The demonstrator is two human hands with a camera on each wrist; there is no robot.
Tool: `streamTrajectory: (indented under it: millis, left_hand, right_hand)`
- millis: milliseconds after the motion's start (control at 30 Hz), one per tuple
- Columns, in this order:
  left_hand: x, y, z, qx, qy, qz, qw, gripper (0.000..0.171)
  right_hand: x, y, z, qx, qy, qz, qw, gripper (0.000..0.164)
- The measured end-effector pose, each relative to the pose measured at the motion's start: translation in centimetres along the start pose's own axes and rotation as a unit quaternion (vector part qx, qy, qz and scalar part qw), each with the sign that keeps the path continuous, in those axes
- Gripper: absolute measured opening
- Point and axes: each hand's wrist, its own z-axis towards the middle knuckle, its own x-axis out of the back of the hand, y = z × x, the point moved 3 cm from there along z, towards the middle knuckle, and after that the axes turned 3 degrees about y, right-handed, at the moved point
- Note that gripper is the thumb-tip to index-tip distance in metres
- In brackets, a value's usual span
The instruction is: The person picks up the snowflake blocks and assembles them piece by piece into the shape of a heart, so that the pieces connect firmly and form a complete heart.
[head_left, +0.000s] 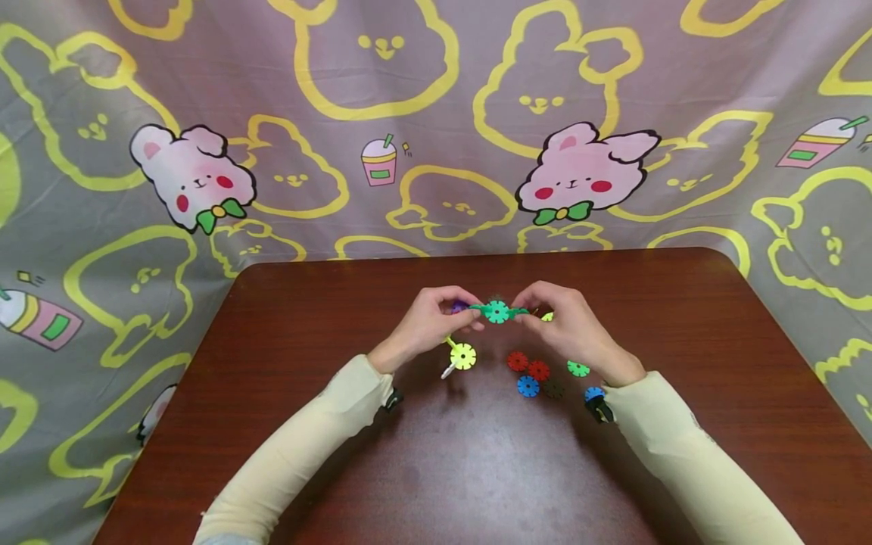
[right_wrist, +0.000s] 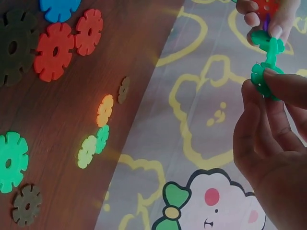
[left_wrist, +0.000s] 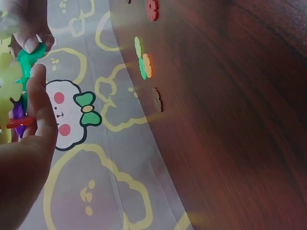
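Both hands hold a chain of joined notched plastic discs above the table. Near the chain's middle a green disc [head_left: 497, 311] faces the head camera, with green discs edge-on at either side. My left hand [head_left: 432, 316] pinches the left part, where a purple disc [head_left: 459, 308] shows partly behind the fingers. From that hand's side hang a yellow disc [head_left: 463, 356] and a white disc [head_left: 447, 371], the latter edge-on. My right hand [head_left: 571, 324] pinches the end green disc [right_wrist: 261, 82] between thumb and fingers. A red disc [right_wrist: 266, 6] shows beside the left hand in the right wrist view.
Loose discs lie on the brown table [head_left: 306, 318]: two red [head_left: 518, 361], a blue [head_left: 528, 387], a dark brown [head_left: 555, 389] and a green [head_left: 578, 369]. Farther back are orange [right_wrist: 105, 110] and yellow-green [right_wrist: 87, 152] ones. A patterned curtain [head_left: 436, 136] stands behind.
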Motion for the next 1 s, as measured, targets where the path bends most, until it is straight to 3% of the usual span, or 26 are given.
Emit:
streamTrajectory:
  millis: [333,700,1000]
  left_hand:
    - [0.1,0.0,0.1,-0.006,0.009,0.012,0.9999,0.014]
    - [0.2,0.4,0.1,-0.036,0.032,0.065,0.9967,0.011]
    - [-0.2,0.2,0.2,-0.049,0.042,0.078,0.9949,0.010]
  right_hand:
    - [0.0,0.3,-0.1,-0.002,0.017,-0.003,1.000,0.016]
    - [-0.3,-0.6,0.0,0.041,0.059,-0.021,0.997,0.010]
    - [-0.7,-0.7,0.1,0.071,0.062,-0.045,0.994,0.006]
